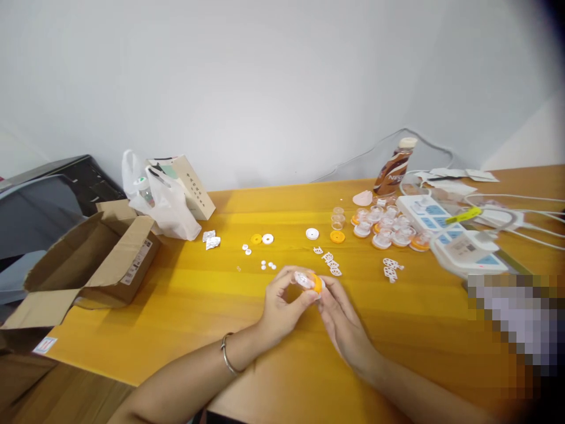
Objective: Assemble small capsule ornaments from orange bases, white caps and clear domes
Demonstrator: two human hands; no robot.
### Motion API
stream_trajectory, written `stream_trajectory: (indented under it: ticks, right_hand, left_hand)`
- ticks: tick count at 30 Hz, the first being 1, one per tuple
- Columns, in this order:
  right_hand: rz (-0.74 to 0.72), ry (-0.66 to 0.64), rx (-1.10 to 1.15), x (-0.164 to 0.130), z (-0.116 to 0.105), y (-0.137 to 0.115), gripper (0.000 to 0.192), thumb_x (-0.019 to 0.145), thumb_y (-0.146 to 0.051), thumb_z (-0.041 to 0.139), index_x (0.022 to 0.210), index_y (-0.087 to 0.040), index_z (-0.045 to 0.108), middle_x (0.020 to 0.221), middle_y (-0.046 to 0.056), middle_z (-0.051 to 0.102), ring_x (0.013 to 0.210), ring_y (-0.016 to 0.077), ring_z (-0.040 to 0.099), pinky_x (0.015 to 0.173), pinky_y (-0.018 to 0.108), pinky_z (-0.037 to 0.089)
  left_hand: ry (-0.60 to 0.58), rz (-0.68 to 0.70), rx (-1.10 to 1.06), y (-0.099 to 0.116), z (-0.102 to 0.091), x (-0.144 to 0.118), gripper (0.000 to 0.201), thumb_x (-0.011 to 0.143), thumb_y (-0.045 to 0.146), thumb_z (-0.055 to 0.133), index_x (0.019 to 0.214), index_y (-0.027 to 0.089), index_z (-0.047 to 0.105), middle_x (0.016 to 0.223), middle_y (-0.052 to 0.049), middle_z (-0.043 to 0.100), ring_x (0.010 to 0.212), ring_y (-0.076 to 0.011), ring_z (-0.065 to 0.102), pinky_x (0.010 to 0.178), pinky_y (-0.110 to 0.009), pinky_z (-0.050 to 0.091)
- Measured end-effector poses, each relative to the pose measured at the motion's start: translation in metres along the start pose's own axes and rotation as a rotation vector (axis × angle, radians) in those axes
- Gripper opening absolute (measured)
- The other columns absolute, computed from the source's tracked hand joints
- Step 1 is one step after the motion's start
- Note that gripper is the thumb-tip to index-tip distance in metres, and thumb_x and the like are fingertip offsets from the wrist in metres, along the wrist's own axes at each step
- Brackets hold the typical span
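Note:
Between both hands, above the near part of the table (247,365), is a small round piece with a clear cap and an orange-and-white base (315,284). My left hand (282,303) pinches it from the left, thumb in front. From the right, my right hand (342,318) has its fingers closed on the base side. Just beyond lie white spoked plastic parts (330,260), an orange disc (337,237) and a white disc (312,234). Several tiny white caps (263,264) are scattered to the left. Clear cups (338,218) stand behind the orange disc.
Similar clear-topped pieces (384,224) cluster at the right, beside a power strip (441,224) with cables. A brown drink bottle (394,168) stands behind them. At the left are an open cardboard box (128,271), a white plastic bag (172,212) and foil packets (212,242).

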State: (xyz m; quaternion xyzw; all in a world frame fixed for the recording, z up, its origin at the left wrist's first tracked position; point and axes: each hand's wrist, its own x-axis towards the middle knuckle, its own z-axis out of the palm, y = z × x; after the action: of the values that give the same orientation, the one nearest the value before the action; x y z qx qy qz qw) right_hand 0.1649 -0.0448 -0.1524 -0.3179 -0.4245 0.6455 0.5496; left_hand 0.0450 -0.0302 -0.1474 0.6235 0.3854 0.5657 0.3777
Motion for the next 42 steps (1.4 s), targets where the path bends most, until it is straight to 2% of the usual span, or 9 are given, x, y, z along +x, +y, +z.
stream_trajectory:
  ticks: [4,7,10,15,19,23,28,35,42]
  right_hand:
    - [0.259,-0.017,0.318,0.003,0.003,-0.007,0.023,0.085,-0.040,0.047,0.082,-0.021,0.058,0.071,-0.001,0.054,0.061,0.0109,0.045,0.059,0.023,0.042]
    - [0.325,-0.045,0.375,0.003,0.001,-0.007,0.025,0.086,-0.041,0.045,0.079,-0.021,0.059,0.060,-0.003,0.048,0.054,0.0099,0.041,0.055,0.022,0.040]
    - [0.250,-0.037,0.243,0.001,-0.006,0.002,0.028,0.085,-0.045,0.044,0.079,-0.023,0.060,0.066,-0.002,0.053,0.060,0.0123,0.045,0.057,0.024,0.041]
    - [0.096,0.075,-0.018,-0.002,-0.011,0.016,0.032,0.080,-0.049,0.050,0.101,-0.028,0.060,0.100,0.001,0.061,0.096,0.0188,0.050,0.085,0.030,0.039]
    - [0.196,0.041,0.236,-0.004,0.006,0.007,0.039,0.077,-0.056,0.047,0.100,-0.027,0.061,0.099,0.002,0.063,0.097,0.0210,0.052,0.080,0.032,0.042]
    - [0.335,0.105,0.438,-0.009,0.018,-0.007,0.030,0.078,-0.050,0.050,0.090,-0.025,0.063,0.089,0.000,0.063,0.079,0.0155,0.053,0.069,0.026,0.043]
    - [0.412,0.154,0.570,-0.011,0.020,-0.011,0.024,0.078,-0.045,0.053,0.081,-0.023,0.061,0.062,-0.004,0.052,0.051,0.0093,0.040,0.051,0.021,0.039]
    - [0.468,0.215,0.634,-0.008,0.019,-0.013,0.015,0.074,-0.032,0.058,0.066,-0.020,0.052,0.053,-0.007,0.042,0.044,0.0061,0.029,0.039,0.016,0.025]
    - [0.488,0.008,0.551,0.000,0.012,-0.009,0.043,0.078,-0.046,0.049,0.049,-0.019,0.034,0.040,-0.010,0.022,0.037,0.0054,0.009,0.038,0.021,0.017]
  left_hand:
    - [-0.063,0.033,0.064,0.001,-0.005,0.004,0.018,0.075,0.029,0.062,0.084,0.014,0.063,0.095,-0.009,0.060,0.092,-0.0190,0.056,0.084,-0.032,0.044]
    - [-0.118,0.051,0.092,0.003,-0.006,0.005,0.018,0.073,0.028,0.064,0.085,0.014,0.063,0.094,-0.010,0.061,0.092,-0.0194,0.057,0.084,-0.033,0.045]
    - [-0.108,0.021,0.098,0.005,-0.003,0.003,0.018,0.073,0.029,0.064,0.082,0.013,0.064,0.094,-0.009,0.060,0.086,-0.0181,0.058,0.079,-0.031,0.047]
    - [-0.045,0.011,0.035,0.005,0.005,-0.002,0.014,0.076,0.028,0.060,0.078,0.014,0.062,0.090,-0.007,0.060,0.081,-0.0160,0.057,0.077,-0.030,0.047]
    - [-0.031,0.021,-0.005,0.005,0.007,-0.004,0.012,0.076,0.026,0.061,0.080,0.014,0.061,0.091,-0.007,0.059,0.086,-0.0172,0.056,0.079,-0.030,0.046]
    - [-0.031,0.008,0.010,0.006,0.007,-0.005,0.014,0.075,0.026,0.062,0.083,0.014,0.061,0.091,-0.008,0.059,0.090,-0.0188,0.055,0.081,-0.031,0.045]
    - [-0.034,-0.015,0.027,0.008,0.009,-0.006,0.015,0.074,0.024,0.062,0.085,0.013,0.061,0.092,-0.008,0.059,0.088,-0.0181,0.056,0.079,-0.029,0.045]
    - [-0.123,0.045,0.038,0.011,0.009,-0.006,0.020,0.073,0.026,0.063,0.088,0.012,0.062,0.090,-0.009,0.058,0.086,-0.0182,0.057,0.078,-0.030,0.046]
    - [-0.199,0.038,0.054,0.010,0.001,0.004,0.021,0.074,0.029,0.062,0.088,0.012,0.063,0.092,-0.009,0.059,0.089,-0.0192,0.056,0.082,-0.031,0.045]
